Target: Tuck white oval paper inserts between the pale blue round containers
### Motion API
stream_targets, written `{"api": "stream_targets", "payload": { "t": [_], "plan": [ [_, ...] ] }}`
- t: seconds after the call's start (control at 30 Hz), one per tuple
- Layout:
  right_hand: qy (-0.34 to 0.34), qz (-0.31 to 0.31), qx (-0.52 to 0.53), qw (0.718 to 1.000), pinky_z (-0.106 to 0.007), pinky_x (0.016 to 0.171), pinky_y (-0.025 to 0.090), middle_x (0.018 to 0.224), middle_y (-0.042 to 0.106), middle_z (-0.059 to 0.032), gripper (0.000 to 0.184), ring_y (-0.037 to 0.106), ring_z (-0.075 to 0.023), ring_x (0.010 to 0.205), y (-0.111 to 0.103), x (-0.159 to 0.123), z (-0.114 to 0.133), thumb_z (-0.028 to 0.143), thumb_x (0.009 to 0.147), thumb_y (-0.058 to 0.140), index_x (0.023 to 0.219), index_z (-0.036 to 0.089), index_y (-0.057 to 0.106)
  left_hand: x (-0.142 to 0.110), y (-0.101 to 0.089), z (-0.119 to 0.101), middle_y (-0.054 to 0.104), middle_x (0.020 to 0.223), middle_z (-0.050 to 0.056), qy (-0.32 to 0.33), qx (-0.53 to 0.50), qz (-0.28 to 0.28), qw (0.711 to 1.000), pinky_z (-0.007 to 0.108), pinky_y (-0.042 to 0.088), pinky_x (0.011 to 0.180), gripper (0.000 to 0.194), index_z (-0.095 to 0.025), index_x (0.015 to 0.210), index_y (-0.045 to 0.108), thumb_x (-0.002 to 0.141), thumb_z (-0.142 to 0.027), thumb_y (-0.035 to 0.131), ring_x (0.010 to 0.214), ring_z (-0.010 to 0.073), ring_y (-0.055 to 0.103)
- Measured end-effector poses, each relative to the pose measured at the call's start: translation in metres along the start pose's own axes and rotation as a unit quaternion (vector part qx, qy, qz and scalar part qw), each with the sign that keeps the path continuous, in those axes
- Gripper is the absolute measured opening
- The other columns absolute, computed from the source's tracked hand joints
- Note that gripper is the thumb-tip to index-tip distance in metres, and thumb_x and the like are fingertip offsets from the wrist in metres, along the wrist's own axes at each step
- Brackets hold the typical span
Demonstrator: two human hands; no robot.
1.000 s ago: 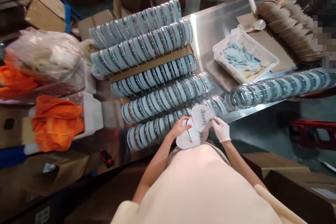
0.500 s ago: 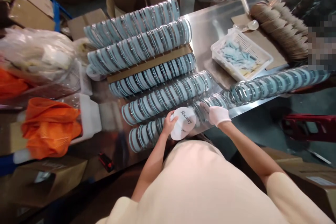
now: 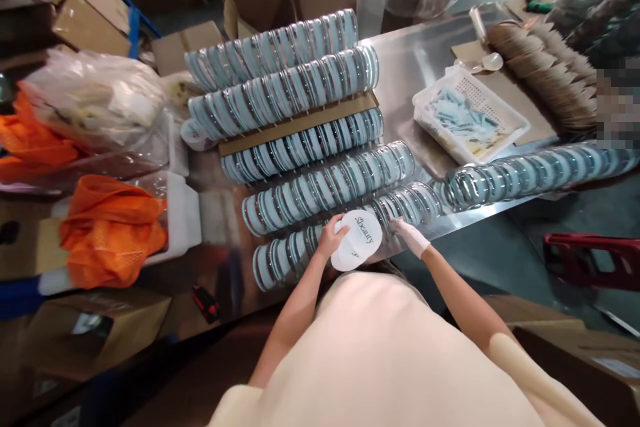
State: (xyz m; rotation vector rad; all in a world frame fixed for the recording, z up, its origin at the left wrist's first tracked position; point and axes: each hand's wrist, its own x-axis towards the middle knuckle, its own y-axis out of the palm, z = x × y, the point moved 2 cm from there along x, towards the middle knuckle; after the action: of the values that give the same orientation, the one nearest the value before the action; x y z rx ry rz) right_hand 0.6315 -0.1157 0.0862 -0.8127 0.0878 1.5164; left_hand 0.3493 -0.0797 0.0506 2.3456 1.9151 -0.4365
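Note:
My bare left hand [image 3: 334,235] grips several white round cards [image 3: 361,235], fanned so that black lettering shows on the top one. My right hand [image 3: 409,235], in a white glove, reaches to the nearest row of clear round containers [image 3: 407,203]. Its fingertips are among the containers, and whether they pinch anything is hidden. The left part of that row [image 3: 283,255] lies beside my left forearm. Just behind it runs another row of round containers with pale blue layers [image 3: 330,187].
Further rows [image 3: 285,83] lie at the back, with a cardboard strip [image 3: 300,123] between two of them. At right are a white basket [image 3: 425,103] of pale blue pieces, another container row [image 3: 540,173] and stacked brown pieces [image 3: 545,73]. Orange mesh cloth [image 3: 113,233] lies at left.
My right hand has moved slightly left and turned its fingers down to the row; the card seen at its fingers before is no longer visible there. The left hand keeps its cards. The view has shifted.

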Motion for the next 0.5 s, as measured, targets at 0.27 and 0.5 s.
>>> {"api": "stream_targets", "payload": {
  "t": [0.27, 0.5],
  "plan": [
    [0.025, -0.103, -0.279, 0.954, -0.038, 0.097, 0.051, 0.115, 0.079, -0.0096, 0.041, 0.072, -0.0294, 0.110, 0.004, -0.032, 0.050, 0.058, 0.096, 0.059, 0.114, 0.026, 0.078, -0.001, -0.007, -0.019, 0.074, 0.098, 0.008, -0.043, -0.081, 0.000, 0.996, 0.033, 0.056, 0.075, 0.059, -0.017, 0.111, 0.064, 0.075, -0.061, 0.079, 0.083, 0.0216, 0.068],
    [-0.042, -0.166, -0.036, 0.985, -0.032, 0.095, 0.054, 0.108, 0.080, -0.0033, 0.031, 0.072, -0.0239, 0.101, -0.002, -0.057, 0.039, 0.044, 0.088, 0.059, 0.104, 0.025, 0.078, -0.042, -0.011, -0.024, 0.074, 0.097, 0.005, -0.104, -0.110, 0.149, 0.977, 0.031, 0.057, 0.073, 0.065, -0.020, 0.115, 0.063, 0.064, -0.047, 0.093, 0.081, 0.0210, 0.070]
  ]
}}
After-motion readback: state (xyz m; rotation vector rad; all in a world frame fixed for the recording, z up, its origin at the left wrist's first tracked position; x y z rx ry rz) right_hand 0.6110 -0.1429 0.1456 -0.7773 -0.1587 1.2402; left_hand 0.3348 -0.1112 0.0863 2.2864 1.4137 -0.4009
